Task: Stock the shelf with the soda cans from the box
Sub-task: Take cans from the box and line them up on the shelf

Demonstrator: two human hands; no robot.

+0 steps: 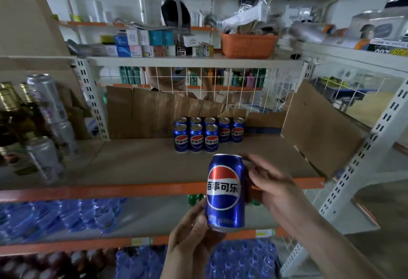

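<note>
Left hand [194,238] at the bottom centre of the frame, fingers curled round the base of a blue can [225,192], and the right hand [268,181] grips its upper right side, fingers wrapped behind the top. The can is upright, label to the camera, held in front of the orange shelf edge [132,190] in the lower middle. Beyond it, mid-frame, eight matching cans [208,134] stand in two rows on the shelf [136,161], five behind, three in front, touching. Cardboard [145,113] lines the back. Silver cans [44,124] sit at the left, blurred. An orange basket [247,45] sits in the upper middle.
</note>
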